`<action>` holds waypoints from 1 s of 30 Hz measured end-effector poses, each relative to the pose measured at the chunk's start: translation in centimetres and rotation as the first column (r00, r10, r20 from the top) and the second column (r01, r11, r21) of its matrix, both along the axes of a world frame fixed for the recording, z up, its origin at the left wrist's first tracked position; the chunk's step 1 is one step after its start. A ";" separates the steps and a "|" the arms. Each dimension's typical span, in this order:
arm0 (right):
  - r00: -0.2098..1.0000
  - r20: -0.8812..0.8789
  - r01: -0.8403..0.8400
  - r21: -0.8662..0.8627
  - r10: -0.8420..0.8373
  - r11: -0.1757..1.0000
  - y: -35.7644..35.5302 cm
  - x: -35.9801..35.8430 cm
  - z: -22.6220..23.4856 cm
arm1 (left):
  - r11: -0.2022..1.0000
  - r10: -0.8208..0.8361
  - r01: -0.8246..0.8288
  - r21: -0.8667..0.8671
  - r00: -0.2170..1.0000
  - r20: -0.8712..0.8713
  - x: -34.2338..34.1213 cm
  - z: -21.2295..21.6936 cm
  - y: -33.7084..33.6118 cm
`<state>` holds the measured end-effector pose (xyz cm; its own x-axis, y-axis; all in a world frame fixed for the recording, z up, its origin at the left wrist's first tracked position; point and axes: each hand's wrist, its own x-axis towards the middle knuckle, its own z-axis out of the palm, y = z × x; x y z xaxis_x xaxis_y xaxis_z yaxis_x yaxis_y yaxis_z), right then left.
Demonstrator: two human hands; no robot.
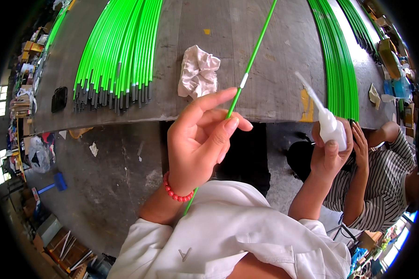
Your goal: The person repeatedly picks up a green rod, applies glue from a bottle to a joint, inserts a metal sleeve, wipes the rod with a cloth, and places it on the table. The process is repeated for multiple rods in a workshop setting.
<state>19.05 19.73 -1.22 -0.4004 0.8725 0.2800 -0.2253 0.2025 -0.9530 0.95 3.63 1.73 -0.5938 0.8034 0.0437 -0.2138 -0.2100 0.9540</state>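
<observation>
My left hand (198, 144) pinches a long thin green rod (255, 49) between thumb and fingers, just below a short white band (243, 81) on it. The rod runs up and away over the grey table (274, 93); its lower end passes behind my wrist, which wears a red bead bracelet (176, 193). My right hand (328, 156) grips a small white squeeze bottle (331, 128) with a long thin nozzle pointing up-left, a short way right of the rod's white band.
Bundles of green rods (118, 51) lie on the table's left, more green rods (337, 65) on the right. A crumpled white cloth (199, 72) sits between them. A person in a striped shirt (381, 181) crouches at the lower right. Boxes and clutter line the left floor.
</observation>
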 end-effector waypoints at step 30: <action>0.990 0.135 -0.027 0.518 -0.050 0.855 -1.3 -1.5 4.0 | 0.990 -0.009 0.034 -0.136 0.984 0.178 1.4 -2.3 1.0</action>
<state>17.53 18.40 2.82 -0.4594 0.6214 0.6346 -0.0938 0.6765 -0.7304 2.31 4.68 -0.62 -0.5650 0.8068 -0.1726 -0.3849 -0.0727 0.9201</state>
